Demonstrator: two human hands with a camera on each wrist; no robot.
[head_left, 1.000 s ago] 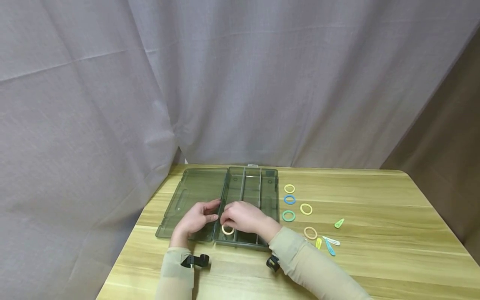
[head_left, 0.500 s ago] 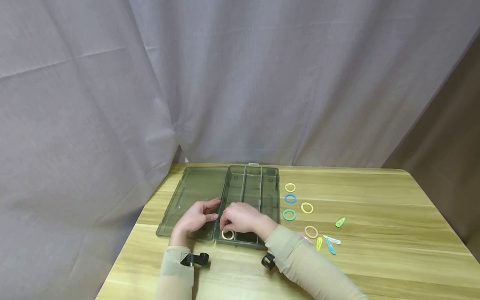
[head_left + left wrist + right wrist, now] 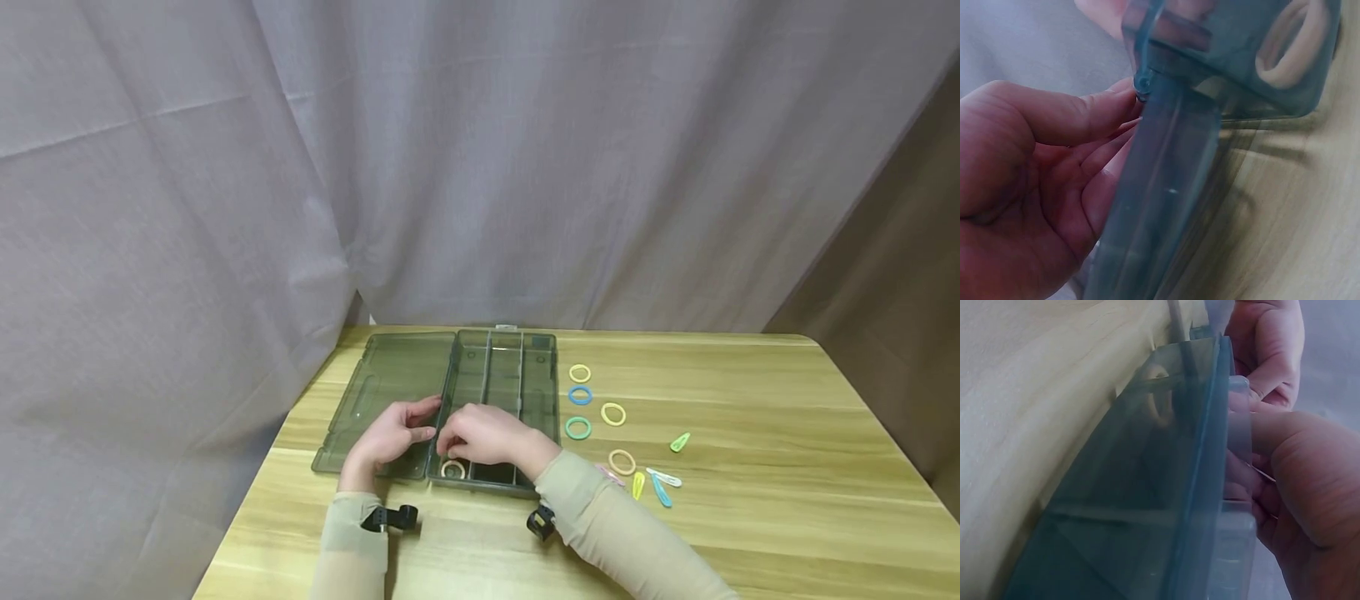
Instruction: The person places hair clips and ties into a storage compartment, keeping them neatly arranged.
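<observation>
A cream hair tie lies at the near end of the left compartment of a dark, see-through organizer box. Just above it, the fingers of my right hand dip into that compartment, bent loosely and apart from the tie. My left hand stays over the raised-back lid, with thumb and fingertips by the hinge. In the left wrist view, the left thumb reaches the hinge corner, and the hair tie shows through the box wall.
Right of the box lie a blue hair tie, a green hair tie, two yellow ones and a peach one. Several snap hair clips, including a light-blue clip and a green clip, lie further right. A grey curtain hangs behind the table.
My right hand has lowered the cream hair tie to the near end of the left compartment and let it go. My left hand has kept its place.
</observation>
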